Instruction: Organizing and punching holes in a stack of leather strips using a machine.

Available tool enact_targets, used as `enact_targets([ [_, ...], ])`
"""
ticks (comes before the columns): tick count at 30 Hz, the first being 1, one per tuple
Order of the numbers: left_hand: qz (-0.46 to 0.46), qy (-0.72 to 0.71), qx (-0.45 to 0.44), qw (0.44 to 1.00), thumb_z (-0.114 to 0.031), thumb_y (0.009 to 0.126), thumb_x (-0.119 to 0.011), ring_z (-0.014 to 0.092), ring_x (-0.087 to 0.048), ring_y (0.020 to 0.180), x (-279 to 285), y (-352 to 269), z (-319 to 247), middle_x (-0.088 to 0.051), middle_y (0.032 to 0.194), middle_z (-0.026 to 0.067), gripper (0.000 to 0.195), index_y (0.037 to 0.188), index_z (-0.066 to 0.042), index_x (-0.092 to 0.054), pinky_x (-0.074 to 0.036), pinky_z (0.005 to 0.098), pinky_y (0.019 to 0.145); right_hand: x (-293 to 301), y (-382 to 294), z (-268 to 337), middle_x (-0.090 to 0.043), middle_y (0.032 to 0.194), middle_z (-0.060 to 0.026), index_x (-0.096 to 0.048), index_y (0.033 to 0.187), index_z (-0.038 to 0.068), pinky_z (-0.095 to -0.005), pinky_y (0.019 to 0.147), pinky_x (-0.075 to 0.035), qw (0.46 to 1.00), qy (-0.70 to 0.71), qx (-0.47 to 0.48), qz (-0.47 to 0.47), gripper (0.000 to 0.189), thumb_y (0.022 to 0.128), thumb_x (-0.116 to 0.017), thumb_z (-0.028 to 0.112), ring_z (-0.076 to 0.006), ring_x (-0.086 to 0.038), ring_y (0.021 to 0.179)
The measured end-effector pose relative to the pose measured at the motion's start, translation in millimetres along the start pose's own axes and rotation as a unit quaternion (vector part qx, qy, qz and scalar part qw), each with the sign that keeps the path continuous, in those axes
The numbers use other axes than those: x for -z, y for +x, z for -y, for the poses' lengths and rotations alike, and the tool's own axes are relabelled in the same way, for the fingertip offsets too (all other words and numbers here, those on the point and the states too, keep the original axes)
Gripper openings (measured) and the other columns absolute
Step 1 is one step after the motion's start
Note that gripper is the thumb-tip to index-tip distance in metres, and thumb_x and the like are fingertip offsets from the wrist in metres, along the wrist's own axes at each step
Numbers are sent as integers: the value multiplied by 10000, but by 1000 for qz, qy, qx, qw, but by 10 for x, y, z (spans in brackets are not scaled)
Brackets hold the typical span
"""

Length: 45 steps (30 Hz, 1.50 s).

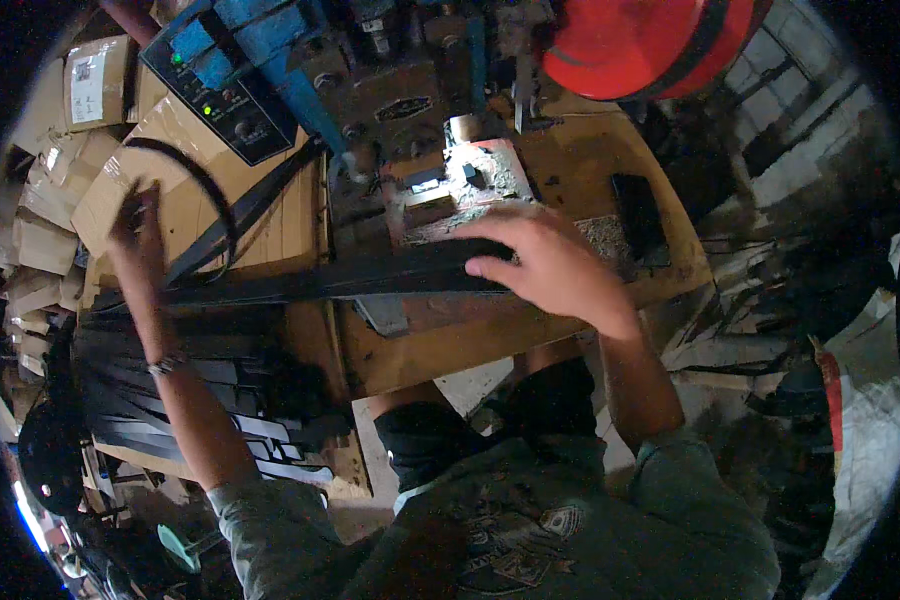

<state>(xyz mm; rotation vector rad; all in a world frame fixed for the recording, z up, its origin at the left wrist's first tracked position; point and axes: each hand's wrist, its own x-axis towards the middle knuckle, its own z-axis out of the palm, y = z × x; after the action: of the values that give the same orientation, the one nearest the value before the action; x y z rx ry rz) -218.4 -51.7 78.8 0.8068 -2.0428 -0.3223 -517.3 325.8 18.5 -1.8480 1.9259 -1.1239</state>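
My right hand (540, 262) rests over black strips (390, 274) that lie along the front of a machine, its thumb and fingers curved round their right end. Beyond the fingers, a lamp lights the worn metal work plate (495, 176) of the machine (397, 97). My left hand (139, 217) is raised at the left over a cardboard sheet (187, 127) and is blurred. A curved black strip (221, 195) arches beside it; whether the left fingers hold that strip cannot be told.
A control box (221, 94) with green lights sits behind the cardboard. A dark phone-like slab (640, 217) lies on the wooden table (675, 202) at the right. A red round object (622, 45) stands behind. Black strips (217, 390) hang or lie at lower left, near stacked cartons (45, 240).
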Motion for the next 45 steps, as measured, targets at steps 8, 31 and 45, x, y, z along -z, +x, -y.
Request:
enact_targets([
  [8, 368, -257, -58, 892, -154, 841, -730, 232, -612, 1102, -1190, -1004, -1489, -681, 1117, 145, 340, 1140, -9, -658, -453, 336, 949, -45, 301, -427, -675, 1048, -167, -646, 1118, 16, -373, 876, -485, 996, 39, -15, -74, 297, 842, -675, 122, -252, -648, 958],
  [31, 402, 31, -169, 899, -191, 725, -775, 359, -616, 978, -1438, -379, -1159, -669, 1034, 186, 347, 1050, -84, -716, -466, 417, 897, -218, 312, -564, -454, 1366, -227, -655, 1145, 45, -451, 1113, -274, 982, -168, 46, -71, 423, 813, -690, 304, -392, -329, 1327],
  [45, 408, 43, -176, 895, -198, 711, -772, 325, -638, 936, -1550, -402, -1035, -681, 989, 168, 349, 1040, -93, -721, -492, 415, 858, 166, 47, -564, -585, 1193, -161, -646, 1098, 9, -371, 990, -408, 991, -47, -20, -126, 300, 884, -638, 219, -305, -560, 1129],
])
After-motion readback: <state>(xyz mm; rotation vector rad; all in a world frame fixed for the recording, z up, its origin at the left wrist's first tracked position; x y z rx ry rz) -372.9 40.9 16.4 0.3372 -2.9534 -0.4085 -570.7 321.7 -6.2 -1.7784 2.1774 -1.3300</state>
